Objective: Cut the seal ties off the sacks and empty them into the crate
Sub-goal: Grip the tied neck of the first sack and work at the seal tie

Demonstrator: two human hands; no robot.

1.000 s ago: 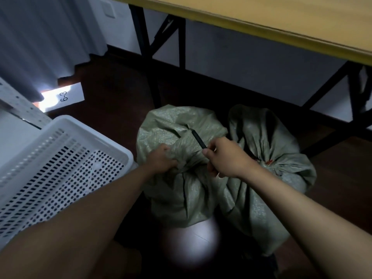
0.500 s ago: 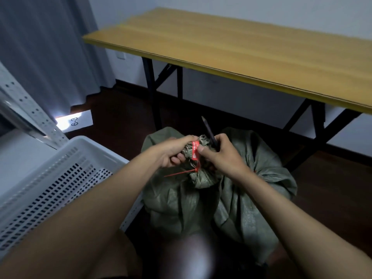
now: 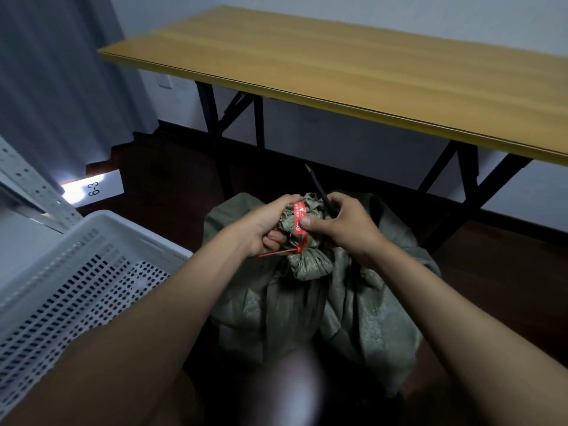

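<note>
Two bare hands meet at the gathered neck of a grey-green woven sack (image 3: 310,290) that stands on the dark floor (image 3: 172,179), just in front of a long yellow-topped table (image 3: 353,72) on black folding legs. The table runs from upper left to the right edge, before a pale wall; a grey curtain (image 3: 61,87) hangs at the left. A white perforated crate (image 3: 76,281) sits at lower left, just beside the sack, with a pale perforated metal rail (image 3: 27,186) behind it.

The left hand (image 3: 264,229) has its fingers curled round the bunched neck. The right hand (image 3: 341,229) pinches the red seal tie (image 3: 299,222) with the thumb against its flat tag, while its other fingers curl round a slim dark tool (image 3: 318,189) that points up and away, tilted slightly left. The tie's tag runs roughly upright along the neck; its thin tail sticks out to the lower left, under the left hand. White print on the tag is too small to read.

A white floor label (image 3: 95,189) reads "6-3".
</note>
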